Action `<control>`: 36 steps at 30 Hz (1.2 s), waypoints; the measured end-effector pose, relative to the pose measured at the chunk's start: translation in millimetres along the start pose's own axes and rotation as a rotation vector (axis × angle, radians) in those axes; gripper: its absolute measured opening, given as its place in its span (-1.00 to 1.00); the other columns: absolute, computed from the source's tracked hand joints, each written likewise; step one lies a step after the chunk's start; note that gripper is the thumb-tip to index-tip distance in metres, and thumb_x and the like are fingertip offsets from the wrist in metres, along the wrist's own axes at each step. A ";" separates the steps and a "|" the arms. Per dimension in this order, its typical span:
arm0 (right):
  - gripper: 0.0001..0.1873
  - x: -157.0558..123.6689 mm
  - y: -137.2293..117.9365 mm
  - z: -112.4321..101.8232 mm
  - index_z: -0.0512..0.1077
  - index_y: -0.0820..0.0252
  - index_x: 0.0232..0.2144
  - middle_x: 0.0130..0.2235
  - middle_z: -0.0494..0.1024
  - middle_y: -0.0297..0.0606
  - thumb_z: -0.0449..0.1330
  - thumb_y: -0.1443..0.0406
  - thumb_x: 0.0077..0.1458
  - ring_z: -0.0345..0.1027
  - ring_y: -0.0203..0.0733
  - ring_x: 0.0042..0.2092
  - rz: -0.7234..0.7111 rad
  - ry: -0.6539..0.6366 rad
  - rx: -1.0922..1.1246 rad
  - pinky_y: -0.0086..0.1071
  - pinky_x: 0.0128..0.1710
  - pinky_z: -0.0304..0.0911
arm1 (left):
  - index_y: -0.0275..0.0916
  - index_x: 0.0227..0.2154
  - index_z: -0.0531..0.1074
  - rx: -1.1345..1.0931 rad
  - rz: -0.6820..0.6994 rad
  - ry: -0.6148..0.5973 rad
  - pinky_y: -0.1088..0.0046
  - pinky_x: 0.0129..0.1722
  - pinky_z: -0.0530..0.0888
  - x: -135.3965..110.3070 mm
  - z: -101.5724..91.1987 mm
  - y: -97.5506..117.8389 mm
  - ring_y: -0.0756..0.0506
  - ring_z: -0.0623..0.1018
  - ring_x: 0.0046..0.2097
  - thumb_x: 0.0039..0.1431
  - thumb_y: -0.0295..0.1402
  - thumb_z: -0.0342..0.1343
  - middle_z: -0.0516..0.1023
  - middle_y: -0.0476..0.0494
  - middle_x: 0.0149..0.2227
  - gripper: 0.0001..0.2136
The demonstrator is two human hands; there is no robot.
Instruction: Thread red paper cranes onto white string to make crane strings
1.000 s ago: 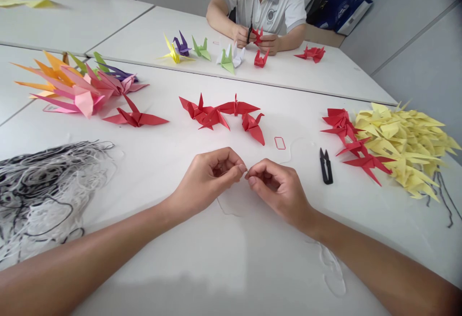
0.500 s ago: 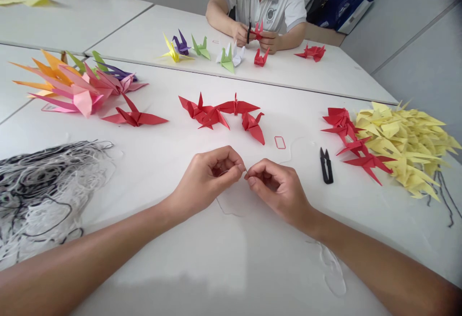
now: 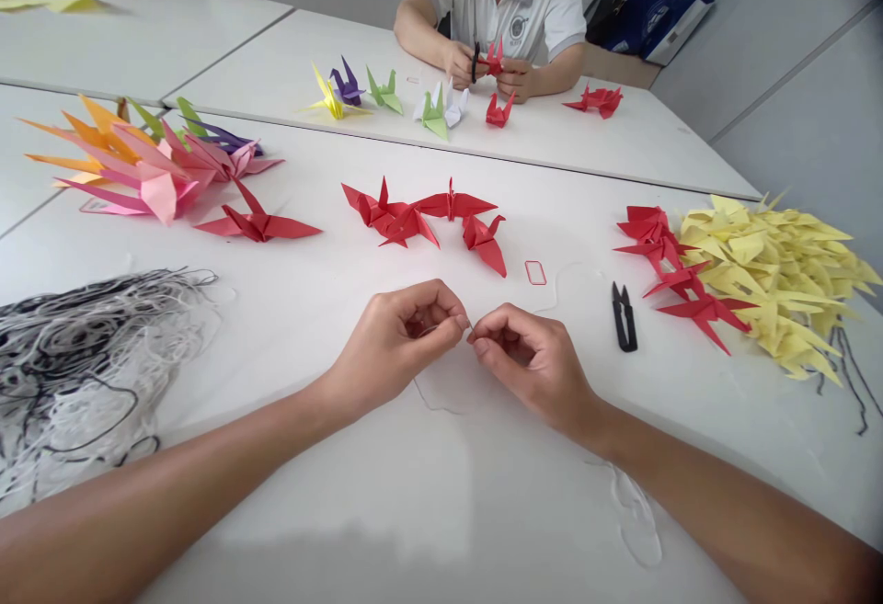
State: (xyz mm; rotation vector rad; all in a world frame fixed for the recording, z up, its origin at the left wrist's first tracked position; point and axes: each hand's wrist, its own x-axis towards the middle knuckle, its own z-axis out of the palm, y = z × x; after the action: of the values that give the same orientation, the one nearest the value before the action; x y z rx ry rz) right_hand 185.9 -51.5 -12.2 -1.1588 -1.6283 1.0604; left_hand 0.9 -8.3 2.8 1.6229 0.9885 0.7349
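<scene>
In the head view, a person's left hand (image 3: 407, 333) and right hand (image 3: 534, 360), fingertips nearly meeting, pinch a thin strand (image 3: 470, 324) between them above a white table (image 3: 331, 494), near red origami cranes (image 3: 412, 222) and black thread snips (image 3: 624, 324).

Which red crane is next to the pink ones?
The lone red paper crane, beside the pink cranes. Every other red crane is farther right.
</scene>
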 end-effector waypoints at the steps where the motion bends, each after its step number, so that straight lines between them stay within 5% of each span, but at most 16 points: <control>1: -0.91 -0.1 -0.1 0.1 0.38 0.16 -0.39 -0.43 0.40 -0.39 0.17 0.37 0.19 0.23 -0.36 -0.43 0.003 0.000 0.000 -0.46 -0.46 0.18 | -0.23 -0.41 0.42 0.001 -0.001 0.000 0.56 -0.50 0.30 -0.1 -0.1 0.3 0.07 0.35 -0.47 0.18 -0.43 0.04 0.40 0.06 -0.50 -0.91; 36: -0.93 -1.5 1.1 0.2 0.37 0.15 -0.37 -0.46 0.40 -0.42 0.18 0.39 0.16 0.32 -0.37 -0.48 0.070 -0.030 0.061 -0.47 -0.48 0.31 | -0.23 -0.41 0.39 -0.005 -0.002 0.013 0.57 -0.53 0.30 -1.7 1.9 3.4 0.06 0.35 -0.49 0.21 -0.35 0.09 0.46 0.02 -0.49 -0.90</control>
State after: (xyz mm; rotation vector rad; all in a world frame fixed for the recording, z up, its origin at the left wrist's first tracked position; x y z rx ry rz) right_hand 186.2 -52.7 -13.5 -1.1720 -1.5773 1.1686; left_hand 2.5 -11.0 5.6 1.6144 0.9972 0.7464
